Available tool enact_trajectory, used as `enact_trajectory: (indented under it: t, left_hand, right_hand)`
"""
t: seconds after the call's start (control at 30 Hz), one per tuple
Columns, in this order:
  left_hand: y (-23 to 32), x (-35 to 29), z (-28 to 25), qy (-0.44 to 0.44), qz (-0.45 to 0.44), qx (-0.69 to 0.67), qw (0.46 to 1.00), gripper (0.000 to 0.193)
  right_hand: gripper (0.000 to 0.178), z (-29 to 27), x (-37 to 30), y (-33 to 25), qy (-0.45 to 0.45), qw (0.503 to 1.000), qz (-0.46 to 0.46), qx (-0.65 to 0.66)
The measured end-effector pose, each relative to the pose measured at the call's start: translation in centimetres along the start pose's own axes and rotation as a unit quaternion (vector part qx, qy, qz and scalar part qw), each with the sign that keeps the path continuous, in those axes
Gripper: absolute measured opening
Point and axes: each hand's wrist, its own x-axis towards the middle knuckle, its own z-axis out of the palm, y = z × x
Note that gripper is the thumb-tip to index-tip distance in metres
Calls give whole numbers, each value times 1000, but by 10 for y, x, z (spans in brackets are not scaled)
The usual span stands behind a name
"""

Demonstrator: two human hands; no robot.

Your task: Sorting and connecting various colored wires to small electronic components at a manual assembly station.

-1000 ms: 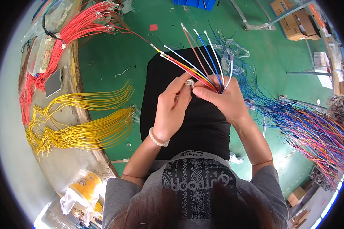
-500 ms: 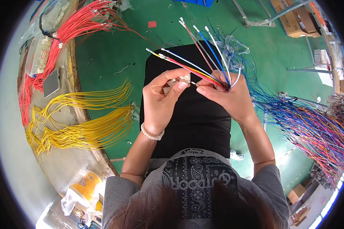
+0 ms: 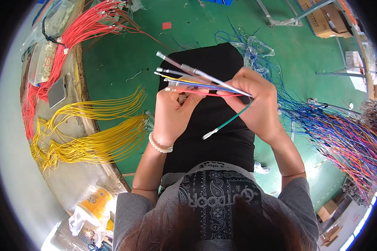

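Above the far half of the black surface (image 3: 222, 144), the wire bundle (image 3: 217, 81) has swung leftward, its green wire (image 3: 234, 118) apart, partly screening the pale connector (image 3: 182, 98). The left hand (image 3: 169, 113) curls fingers around that connector; the right hand (image 3: 259, 105) pinches the bundle.

The left hand (image 3: 167, 115) and right hand (image 3: 259, 108), both curled, nearly meet ahead of inward-slanting forearms (image 3: 148, 169).
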Motion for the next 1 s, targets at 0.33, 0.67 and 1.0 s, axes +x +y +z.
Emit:
enact_trajectory:
  t: [0.33, 0.67, 1.0]
  left_hand:
    - [-7, 3, 16, 46, 66, -193, 978, 19]
    - [-1, 0, 2, 22, 19, -194, 981, 18]
    - [-5, 4, 4, 59, 105, -121, 985, 16]
  right_hand:
    - [19, 13, -4, -3, 28, 998, -52, -11]
    - [20, -1, 4, 1, -48, 966, 158, 199]
    - [20, 11, 6, 14, -73, 954, 188, 221]
